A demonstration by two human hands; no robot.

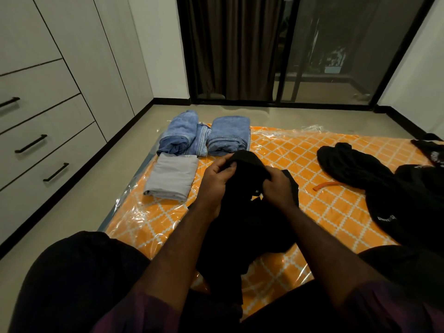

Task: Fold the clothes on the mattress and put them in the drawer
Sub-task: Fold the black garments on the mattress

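A black garment point(245, 227) hangs crumpled over the orange patterned mattress point(324, 207) in front of me. My left hand point(216, 179) pinches its top edge and my right hand point(276, 188) grips the cloth just beside it. Folded clothes lie at the mattress's far left: two blue denim pieces point(177, 133) point(228, 135) and a folded grey garment point(170, 176). A heap of unfolded black clothes point(384, 186) lies on the right. The closed white drawers point(40, 138) with black handles stand at the left.
An orange strip point(324, 185) lies on the mattress between me and the black heap. Clear plastic wrap covers the mattress. Grey floor runs between mattress and drawers. A dark curtain and a glass sliding door point(312, 68) stand at the far wall. My knees frame the bottom.
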